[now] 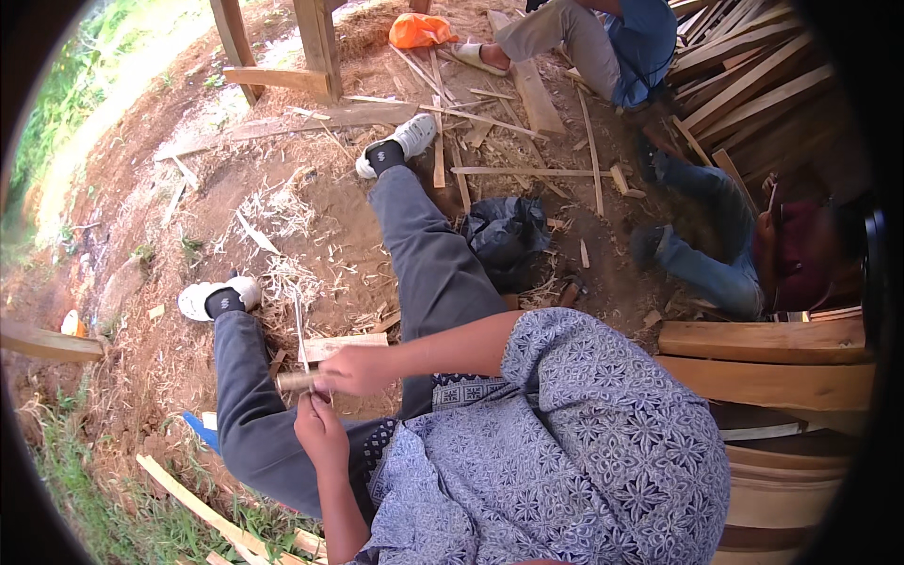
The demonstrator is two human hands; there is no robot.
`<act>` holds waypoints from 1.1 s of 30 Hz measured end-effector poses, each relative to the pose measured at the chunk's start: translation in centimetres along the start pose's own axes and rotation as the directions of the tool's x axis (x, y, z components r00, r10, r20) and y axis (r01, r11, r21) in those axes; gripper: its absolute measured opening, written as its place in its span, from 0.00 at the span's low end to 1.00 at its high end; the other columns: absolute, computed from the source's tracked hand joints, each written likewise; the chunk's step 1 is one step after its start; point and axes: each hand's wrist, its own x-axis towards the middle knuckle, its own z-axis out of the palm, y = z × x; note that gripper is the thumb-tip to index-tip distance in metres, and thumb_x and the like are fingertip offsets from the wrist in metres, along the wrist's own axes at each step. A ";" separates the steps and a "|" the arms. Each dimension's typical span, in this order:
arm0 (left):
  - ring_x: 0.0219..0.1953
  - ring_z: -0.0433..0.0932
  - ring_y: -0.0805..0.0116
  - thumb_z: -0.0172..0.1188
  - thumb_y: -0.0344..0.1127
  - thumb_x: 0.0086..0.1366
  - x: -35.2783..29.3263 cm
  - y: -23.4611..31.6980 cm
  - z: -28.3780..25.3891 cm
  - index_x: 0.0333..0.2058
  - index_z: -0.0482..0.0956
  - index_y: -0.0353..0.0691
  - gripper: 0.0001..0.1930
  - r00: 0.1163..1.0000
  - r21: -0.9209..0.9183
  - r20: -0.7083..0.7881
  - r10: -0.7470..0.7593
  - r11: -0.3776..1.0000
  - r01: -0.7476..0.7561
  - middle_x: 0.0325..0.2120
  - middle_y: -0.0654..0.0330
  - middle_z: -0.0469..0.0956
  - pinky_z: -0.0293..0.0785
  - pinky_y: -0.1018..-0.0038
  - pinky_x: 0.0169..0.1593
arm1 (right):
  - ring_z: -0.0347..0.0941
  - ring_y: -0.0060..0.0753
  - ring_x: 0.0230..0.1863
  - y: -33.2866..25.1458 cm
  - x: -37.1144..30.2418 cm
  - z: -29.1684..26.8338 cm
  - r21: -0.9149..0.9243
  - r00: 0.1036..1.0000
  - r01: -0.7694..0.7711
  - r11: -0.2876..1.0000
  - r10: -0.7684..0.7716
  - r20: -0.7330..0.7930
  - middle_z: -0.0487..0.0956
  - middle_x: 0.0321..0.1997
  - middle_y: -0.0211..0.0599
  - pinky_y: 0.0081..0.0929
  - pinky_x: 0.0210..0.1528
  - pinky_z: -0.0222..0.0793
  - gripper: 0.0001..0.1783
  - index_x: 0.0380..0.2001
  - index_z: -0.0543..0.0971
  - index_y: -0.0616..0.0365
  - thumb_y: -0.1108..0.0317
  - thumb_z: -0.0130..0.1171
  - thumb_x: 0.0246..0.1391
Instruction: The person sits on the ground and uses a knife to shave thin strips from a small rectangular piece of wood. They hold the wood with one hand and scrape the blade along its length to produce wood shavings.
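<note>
My right hand (356, 370), slightly blurred, is closed on a short, thick wooden rod (296, 380), which juts out to the left like a handle. Right below it, my left hand (322, 433) is closed with thumb and fingers pinched together at a thin, pale strip (299, 325). The strip stands up past the rod, toward the shavings. Both hands almost touch, above my bent left leg. My fingers hide where strip and rod meet, so whether they are joined I cannot tell. A flat piece of wood (348, 345) lies on the ground just beyond my hands.
Shavings (292, 217) and wood strips (527, 172) litter the dirt ground. A black plastic bag (507, 233) lies beside my right leg, an orange bag (421, 30) farther off. Two people sit at the right, near stacked timber (744, 75). Boards (767, 381) are piled at lower right.
</note>
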 end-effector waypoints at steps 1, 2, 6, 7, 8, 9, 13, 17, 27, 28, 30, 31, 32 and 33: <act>0.18 0.68 0.67 0.46 0.31 0.75 0.2 1.0 -0.5 0.31 0.72 0.32 0.12 0.998 0.014 0.058 -0.037 0.999 0.036 0.15 0.56 0.68 0.63 0.67 0.26 | 0.77 0.40 0.31 -0.1 0.6 -1.1 0.046 0.995 -0.099 0.994 0.098 0.018 0.81 0.30 0.47 0.40 0.37 0.71 0.27 0.36 0.79 0.61 0.47 0.45 0.72; 0.18 0.67 0.68 0.46 0.31 0.75 0.5 1.6 -0.6 0.31 0.72 0.32 0.12 0.991 0.030 0.116 -0.074 0.997 0.071 0.15 0.56 0.68 0.63 0.67 0.25 | 0.77 0.39 0.31 -0.2 0.6 -1.3 0.049 0.996 -0.085 0.995 0.086 -0.007 0.80 0.29 0.46 0.40 0.37 0.71 0.27 0.36 0.79 0.61 0.47 0.46 0.72; 0.18 0.65 0.72 0.46 0.31 0.75 1.7 0.8 0.1 0.32 0.72 0.32 0.12 0.996 -0.044 0.075 -0.052 0.997 0.056 0.15 0.58 0.66 0.62 0.69 0.25 | 0.75 0.34 0.28 -0.1 -0.1 0.8 0.057 0.994 0.110 0.992 -0.108 -0.036 0.78 0.25 0.41 0.39 0.35 0.71 0.27 0.36 0.79 0.60 0.45 0.47 0.72; 0.18 0.65 0.72 0.46 0.31 0.75 1.8 0.0 0.5 0.32 0.72 0.33 0.12 0.998 -0.066 0.043 -0.040 0.997 0.043 0.15 0.58 0.66 0.61 0.69 0.25 | 0.76 0.36 0.28 0.6 0.5 0.4 0.010 0.998 0.068 0.998 -0.068 -0.014 0.78 0.25 0.43 0.39 0.35 0.71 0.27 0.35 0.79 0.61 0.46 0.48 0.72; 0.18 0.64 0.73 0.46 0.31 0.75 1.9 -0.4 0.8 0.32 0.72 0.33 0.12 0.999 -0.089 0.010 -0.030 0.996 0.031 0.15 0.59 0.65 0.61 0.70 0.25 | 0.76 0.37 0.29 1.7 1.6 -1.0 -0.039 1.000 0.025 0.999 -0.025 0.009 0.79 0.26 0.44 0.40 0.36 0.71 0.27 0.34 0.79 0.61 0.47 0.48 0.72; 0.18 0.65 0.72 0.46 0.31 0.75 1.9 -0.5 0.5 0.32 0.72 0.33 0.12 0.997 -0.070 0.051 -0.054 0.996 0.057 0.15 0.59 0.66 0.61 0.69 0.25 | 0.77 0.39 0.29 1.2 2.7 -2.2 -0.083 0.999 -0.011 0.996 0.015 0.045 0.79 0.26 0.45 0.40 0.36 0.71 0.27 0.33 0.79 0.62 0.48 0.48 0.72; 0.18 0.70 0.64 0.47 0.32 0.75 3.2 -0.2 -0.4 0.33 0.74 0.33 0.12 0.995 -0.015 0.074 -0.069 0.997 0.071 0.17 0.52 0.71 0.64 0.64 0.25 | 0.79 0.45 0.31 -1.2 4.3 -3.1 -0.010 0.987 -0.147 0.989 0.146 -0.070 0.79 0.26 0.50 0.42 0.38 0.72 0.27 0.34 0.80 0.64 0.49 0.48 0.71; 0.23 0.78 0.44 0.49 0.34 0.74 3.3 -0.7 -0.7 0.35 0.75 0.36 0.10 0.975 0.023 0.136 -0.178 0.984 0.177 0.18 0.46 0.75 0.69 0.58 0.28 | 0.74 0.29 0.29 0.3 3.7 -2.1 -0.094 0.987 0.135 0.986 -0.126 0.096 0.77 0.25 0.41 0.34 0.34 0.70 0.26 0.34 0.79 0.62 0.49 0.48 0.73; 0.28 0.80 0.41 0.51 0.33 0.72 2.1 -0.6 0.3 0.36 0.75 0.37 0.08 0.978 -0.083 0.130 -0.164 0.981 0.176 0.23 0.45 0.79 0.72 0.51 0.34 | 0.68 0.26 0.26 3.0 6.7 -6.0 0.070 0.930 -0.338 0.938 0.345 -0.129 0.72 0.21 0.35 0.33 0.31 0.65 0.27 0.29 0.78 0.60 0.48 0.49 0.72; 0.28 0.80 0.41 0.51 0.33 0.72 2.5 -0.5 0.1 0.36 0.75 0.37 0.08 0.973 -0.078 0.127 -0.193 0.976 0.204 0.23 0.46 0.79 0.72 0.51 0.34 | 0.68 0.24 0.26 1.9 5.5 -4.2 0.044 0.954 -0.285 0.957 0.288 -0.078 0.74 0.22 0.33 0.31 0.30 0.65 0.27 0.29 0.78 0.61 0.48 0.49 0.72; 0.28 0.79 0.41 0.51 0.33 0.72 2.7 -0.7 0.0 0.37 0.75 0.37 0.07 0.973 -0.065 0.105 -0.205 0.975 0.213 0.23 0.46 0.79 0.72 0.51 0.33 | 0.66 0.23 0.24 0.8 2.8 -1.9 -0.033 0.992 -0.120 0.992 0.121 0.043 0.72 0.21 0.30 0.30 0.29 0.64 0.28 0.28 0.78 0.61 0.48 0.48 0.72; 0.28 0.79 0.41 0.52 0.33 0.72 2.6 -1.2 0.2 0.37 0.75 0.37 0.07 0.978 -0.058 0.087 -0.190 0.979 0.195 0.23 0.46 0.79 0.72 0.51 0.33 | 0.65 0.22 0.24 0.4 2.5 -1.4 -0.063 0.994 -0.028 0.998 0.034 0.103 0.72 0.20 0.29 0.29 0.29 0.63 0.28 0.27 0.77 0.61 0.47 0.47 0.73; 0.27 0.79 0.41 0.52 0.33 0.72 2.5 -1.4 0.2 0.38 0.75 0.37 0.06 0.982 -0.050 0.069 -0.173 0.983 0.177 0.22 0.46 0.78 0.71 0.51 0.33 | 0.66 0.22 0.24 0.6 3.3 -2.2 -0.053 0.994 -0.103 0.993 0.105 0.037 0.72 0.21 0.30 0.30 0.30 0.64 0.28 0.27 0.77 0.61 0.48 0.47 0.72; 0.28 0.79 0.41 0.53 0.33 0.72 2.4 -0.9 -0.1 0.38 0.75 0.38 0.06 0.980 -0.059 0.097 -0.174 0.982 0.181 0.23 0.46 0.79 0.71 0.52 0.33 | 0.67 0.23 0.25 1.1 4.5 -4.4 -0.041 0.983 -0.181 0.983 0.179 -0.036 0.72 0.21 0.31 0.30 0.30 0.65 0.27 0.28 0.77 0.61 0.49 0.47 0.72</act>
